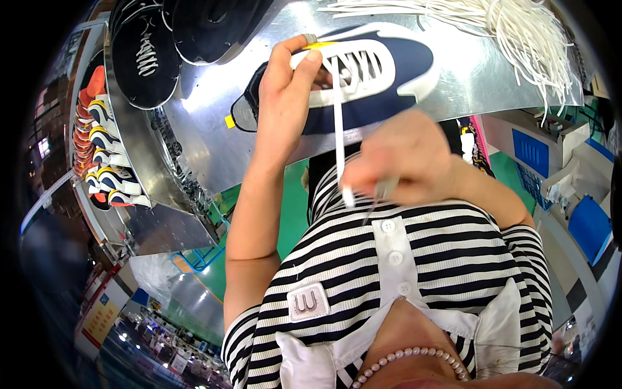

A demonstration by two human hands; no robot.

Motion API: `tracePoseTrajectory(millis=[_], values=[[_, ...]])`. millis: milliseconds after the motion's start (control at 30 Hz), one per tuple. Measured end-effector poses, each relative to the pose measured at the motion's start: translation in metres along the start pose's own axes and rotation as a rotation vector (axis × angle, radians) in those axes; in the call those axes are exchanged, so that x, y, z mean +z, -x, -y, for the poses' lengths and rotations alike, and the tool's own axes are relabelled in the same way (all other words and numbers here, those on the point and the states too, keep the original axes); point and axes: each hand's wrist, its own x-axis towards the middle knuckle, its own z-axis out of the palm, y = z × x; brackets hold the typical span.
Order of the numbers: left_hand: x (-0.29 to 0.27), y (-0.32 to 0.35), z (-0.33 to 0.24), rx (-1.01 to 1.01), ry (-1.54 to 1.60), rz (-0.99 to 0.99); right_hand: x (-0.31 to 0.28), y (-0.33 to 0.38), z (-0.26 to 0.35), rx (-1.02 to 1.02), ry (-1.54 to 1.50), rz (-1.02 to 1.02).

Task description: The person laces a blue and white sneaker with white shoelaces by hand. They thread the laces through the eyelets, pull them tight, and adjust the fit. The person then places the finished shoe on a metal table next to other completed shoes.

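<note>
A navy and white sneaker [414, 55] lies on the metal table with its toe to the right. White lacing crosses its white eyelet panel, and a yellow tab sticks out at the heel. My left hand [285, 94] is closed on the shoe's opening, thumb and fingers pinching near the tongue. From the eyelets, a flat white shoelace [338, 123] stretches down toward me. My right hand [405, 162], smeared by motion, is closed at the lower part of that lace. A thin, blurred metallic thing shows by its fingers; its kind is unclear.
A bundle of loose white laces [518, 32] spreads over the table's far right. Dark shoes [144, 61] stand at the far left. Below the table's left edge, a rack holds several shoe pieces [110, 149]. A blue bin [531, 154] sits to the right.
</note>
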Motion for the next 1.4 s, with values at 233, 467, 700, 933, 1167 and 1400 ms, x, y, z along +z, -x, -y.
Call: tracePoseTrajectory(millis=[233,467,700,933,1167,1400], values=[[0.005,0.012,-0.016,0.111,-0.325,0.054,0.003,0.022,-0.025,0.442,0.006,-0.036],[-0.001,0.064,-0.007,0.365,-0.703,-0.014,-0.007,0.03,-0.014,0.913,-0.132,-0.102],[0.004,0.058,-0.001,0.445,-0.703,-0.091,0.022,0.015,-0.022,0.895,-0.288,-0.33],[-0.001,0.054,-0.004,0.316,-0.608,0.009,0.016,0.003,-0.036,0.744,-0.333,-0.341],[0.006,0.05,0.0,0.267,-0.767,-0.043,0.021,-0.002,-0.036,0.794,-0.372,-0.349],[0.007,0.046,0.004,0.319,-0.775,-0.084,0.004,0.022,-0.007,0.697,-0.051,-0.102]])
